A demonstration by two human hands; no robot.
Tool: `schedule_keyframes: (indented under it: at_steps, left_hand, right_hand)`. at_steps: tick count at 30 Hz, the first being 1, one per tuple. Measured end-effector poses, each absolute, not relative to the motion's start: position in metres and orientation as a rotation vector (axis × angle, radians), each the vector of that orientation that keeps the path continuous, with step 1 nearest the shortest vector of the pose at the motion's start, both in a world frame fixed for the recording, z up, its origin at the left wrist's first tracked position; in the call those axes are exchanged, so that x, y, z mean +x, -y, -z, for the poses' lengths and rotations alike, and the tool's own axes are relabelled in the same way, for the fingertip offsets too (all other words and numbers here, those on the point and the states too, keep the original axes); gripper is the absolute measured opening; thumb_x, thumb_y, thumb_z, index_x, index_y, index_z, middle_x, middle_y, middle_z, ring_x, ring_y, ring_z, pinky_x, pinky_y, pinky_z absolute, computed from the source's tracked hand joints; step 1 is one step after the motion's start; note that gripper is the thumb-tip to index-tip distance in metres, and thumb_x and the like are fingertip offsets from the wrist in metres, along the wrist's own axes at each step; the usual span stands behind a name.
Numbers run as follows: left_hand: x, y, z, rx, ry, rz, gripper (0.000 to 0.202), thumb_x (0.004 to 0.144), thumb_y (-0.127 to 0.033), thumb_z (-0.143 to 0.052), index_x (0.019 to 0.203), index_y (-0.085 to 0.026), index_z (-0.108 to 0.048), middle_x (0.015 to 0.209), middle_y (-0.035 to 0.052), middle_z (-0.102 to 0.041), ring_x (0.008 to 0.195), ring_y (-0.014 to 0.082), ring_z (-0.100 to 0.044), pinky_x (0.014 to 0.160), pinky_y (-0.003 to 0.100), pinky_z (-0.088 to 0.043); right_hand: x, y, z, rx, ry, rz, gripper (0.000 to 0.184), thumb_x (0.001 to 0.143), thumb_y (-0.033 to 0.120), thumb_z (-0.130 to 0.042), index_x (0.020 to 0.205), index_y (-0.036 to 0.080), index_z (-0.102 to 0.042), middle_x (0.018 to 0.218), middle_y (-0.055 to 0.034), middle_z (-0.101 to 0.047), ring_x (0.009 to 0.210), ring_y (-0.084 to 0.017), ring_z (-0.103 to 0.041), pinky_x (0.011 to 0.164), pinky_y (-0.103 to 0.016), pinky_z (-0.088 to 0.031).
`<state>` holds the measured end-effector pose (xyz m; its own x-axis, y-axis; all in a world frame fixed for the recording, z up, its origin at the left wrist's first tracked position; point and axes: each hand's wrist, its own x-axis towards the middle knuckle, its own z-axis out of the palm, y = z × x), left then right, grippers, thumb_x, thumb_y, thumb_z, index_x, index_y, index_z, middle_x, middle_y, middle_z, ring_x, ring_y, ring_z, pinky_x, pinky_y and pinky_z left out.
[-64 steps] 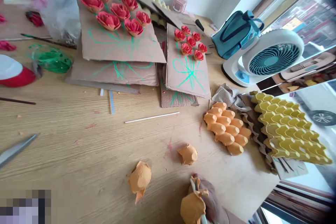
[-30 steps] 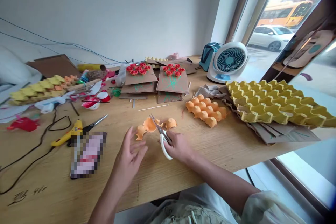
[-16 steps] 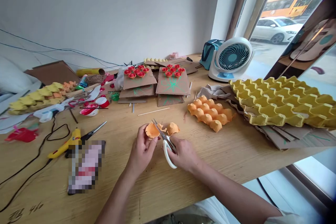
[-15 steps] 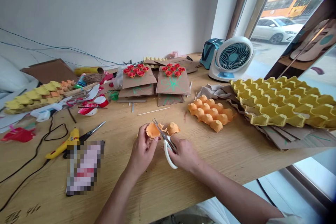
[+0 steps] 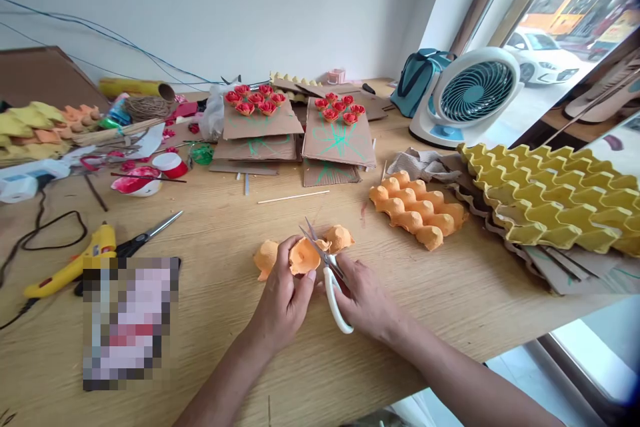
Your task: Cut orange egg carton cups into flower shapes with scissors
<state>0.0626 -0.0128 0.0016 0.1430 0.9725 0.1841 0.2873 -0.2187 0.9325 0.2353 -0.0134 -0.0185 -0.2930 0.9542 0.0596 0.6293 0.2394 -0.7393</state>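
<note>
Between thumb and fingers, my left hand (image 5: 286, 293) grips an orange egg-carton cup (image 5: 304, 257), its hollow side facing me and its rim ragged. My right hand (image 5: 364, 293) holds white-handled scissors (image 5: 334, 293), whose parted blades lie against the right edge of that cup. Just beyond the blades sits another orange cup (image 5: 339, 237), dome up. A third orange piece (image 5: 266, 259) rests on the table behind my left hand. To the right is an uncut orange block of egg carton (image 5: 417, 207) with its bumps upward.
Yellow egg trays (image 5: 555, 193) are stacked at the right, near a white fan (image 5: 465, 100). Cardboard pieces with red paper flowers (image 5: 255, 101) stand at the back. On the left lie a yellow glue gun (image 5: 80, 260), black scissors (image 5: 150, 233) and a paint bowl (image 5: 137, 181).
The view has shifted, so things on the left sit farther left. My left hand has turned the cup slightly, and the orange piece behind it has come into sight.
</note>
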Motion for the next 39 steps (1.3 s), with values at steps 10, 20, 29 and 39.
schedule_keyframes:
  at_steps: [10, 20, 29, 39]
  left_hand:
    - [0.064, 0.014, -0.006, 1.404, -1.146, -1.085, 0.028, 0.096, -0.033, -0.052, 0.122, -0.021, -0.054, 0.092, 0.004, -0.062, 0.079, 0.0189, -0.059, 0.078, 0.032, -0.051]
    - [0.045, 0.009, 0.005, 1.01, -0.951, -1.111, 0.034, 0.093, -0.033, -0.058, 0.125, -0.022, -0.053, 0.102, 0.0049, -0.065, 0.083, 0.0171, -0.062, 0.082, 0.034, -0.051]
    - [0.041, 0.005, 0.009, 0.859, -0.948, -1.106, 0.055, 0.079, -0.026, -0.076, 0.127, -0.022, -0.05, 0.102, 0.0039, -0.062, 0.063, 0.0069, -0.045, 0.053, 0.02, -0.038]
    - [0.036, 0.006, 0.017, 0.815, -0.812, -1.065, 0.049, 0.087, -0.036, -0.07, 0.131, -0.026, -0.051, 0.111, 0.0071, -0.062, 0.065, 0.0088, -0.051, 0.056, 0.025, -0.04]
  right_hand:
    - [0.24, 0.022, 0.016, -1.564, 1.965, -0.96, 0.031, 0.093, 0.042, -0.052, 0.073, 0.022, -0.04, 0.062, 0.0038, -0.05, 0.055, -0.012, -0.041, 0.055, -0.025, -0.027]
    - [0.244, 0.021, 0.018, -1.465, 1.825, -1.231, 0.037, 0.094, 0.047, -0.053, 0.069, 0.02, -0.045, 0.061, 0.0051, -0.043, 0.055, -0.01, -0.038, 0.051, -0.023, -0.029]
    - [0.254, -0.01, -0.011, -1.367, 1.95, -1.495, 0.028, 0.095, 0.041, -0.053, 0.078, 0.019, -0.057, 0.067, 0.0024, -0.055, 0.059, -0.012, -0.046, 0.052, -0.024, -0.034]
    - [0.261, -0.007, 0.009, -1.36, 1.96, -1.349, 0.032, 0.094, 0.044, -0.055, 0.075, 0.018, -0.057, 0.06, 0.0046, -0.047, 0.055, -0.01, -0.039, 0.05, -0.024, -0.03]
